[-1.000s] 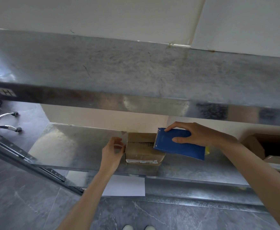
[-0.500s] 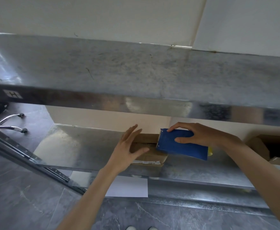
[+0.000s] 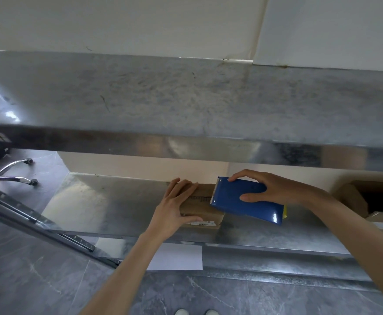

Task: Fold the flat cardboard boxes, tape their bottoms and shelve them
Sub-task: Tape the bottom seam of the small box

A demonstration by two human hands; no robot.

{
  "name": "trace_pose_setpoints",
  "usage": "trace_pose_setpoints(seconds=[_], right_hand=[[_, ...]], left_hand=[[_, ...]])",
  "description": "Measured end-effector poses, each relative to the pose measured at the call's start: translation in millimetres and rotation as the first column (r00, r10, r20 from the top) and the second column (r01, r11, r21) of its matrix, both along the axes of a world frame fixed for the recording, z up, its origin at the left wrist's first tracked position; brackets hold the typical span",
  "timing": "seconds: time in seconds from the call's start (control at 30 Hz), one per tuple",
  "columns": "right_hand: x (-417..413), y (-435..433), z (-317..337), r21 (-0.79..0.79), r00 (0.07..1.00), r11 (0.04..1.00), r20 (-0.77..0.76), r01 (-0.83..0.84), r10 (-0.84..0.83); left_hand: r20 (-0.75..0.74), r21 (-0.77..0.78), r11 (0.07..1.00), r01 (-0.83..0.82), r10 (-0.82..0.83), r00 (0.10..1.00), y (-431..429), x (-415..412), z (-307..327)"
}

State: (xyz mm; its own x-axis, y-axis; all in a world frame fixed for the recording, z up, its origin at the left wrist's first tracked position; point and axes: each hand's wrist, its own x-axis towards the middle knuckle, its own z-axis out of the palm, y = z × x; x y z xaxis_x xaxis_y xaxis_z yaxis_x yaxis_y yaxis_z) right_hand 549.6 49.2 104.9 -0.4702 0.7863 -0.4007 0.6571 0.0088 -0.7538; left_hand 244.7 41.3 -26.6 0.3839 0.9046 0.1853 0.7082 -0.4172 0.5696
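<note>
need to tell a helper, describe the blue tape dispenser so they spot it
Under the steel table top, on the lower shelf, sits a small cardboard box. The tape dispenser rests tilted on its right end, in the right hand. It alone is glossy blue.

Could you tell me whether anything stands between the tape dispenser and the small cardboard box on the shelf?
Nothing visible does. The right hand grips the blue tape dispenser, its toothed end at the small cardboard box, and the left hand rests on the box's left part, away from that end.
</note>
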Motion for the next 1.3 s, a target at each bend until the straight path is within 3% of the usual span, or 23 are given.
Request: trace_pose_setpoints(seconds=[0.93,1.3], right_hand=[[63,2,3,-0.063,0.996,0.996,0.072,-0.057,0.062],[30,-9,-23,0.124,0.981,0.992,0.195,-0.006,-0.019]], left_hand=[[-0.048,0.010,0.999,0.042,-0.042,0.998,5,-4,0],[0.005,0.023,0.999,0.045,-0.045,0.999,6,-3,-4]])
